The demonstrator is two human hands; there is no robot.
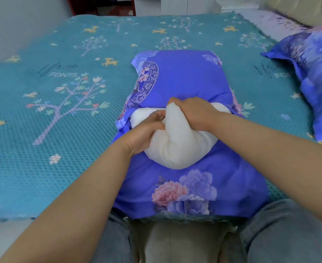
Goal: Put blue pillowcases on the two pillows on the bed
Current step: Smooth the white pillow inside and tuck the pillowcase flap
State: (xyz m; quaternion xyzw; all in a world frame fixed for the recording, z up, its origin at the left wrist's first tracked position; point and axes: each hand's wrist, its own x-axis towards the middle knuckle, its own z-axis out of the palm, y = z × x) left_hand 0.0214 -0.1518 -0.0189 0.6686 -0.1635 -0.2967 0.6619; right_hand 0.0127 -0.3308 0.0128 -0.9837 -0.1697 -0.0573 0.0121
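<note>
Both hands compress the exposed end of a white pillow (177,143) so that it will pass through the opening of a blue case (186,78), which lies lengthwise across the near edge of the bed (61,114), directly in front of the person. The far half of the pillow is already inside the case; the near half bulges out on top of the case's lower flap, where a printed flower shows. The left hand (147,133) has its fingers curled into the left side of the bulge, gathering the filling inward. The right hand (192,112) is wrapped over the top of the bulge, fingers curled round a folded ridge of the pillow just at the opening, apparently to narrow that ridge and steer it under the case's upper edge. Folding the pillow in this way reduces its width, a judgement consistent with the tight fit at the opening. A second pillow (312,76), already covered in blue, rests near the right edge of the bed, well apart from the work. The task therefore appears more than half complete: one pillow dressed, the other partly inserted.
</note>
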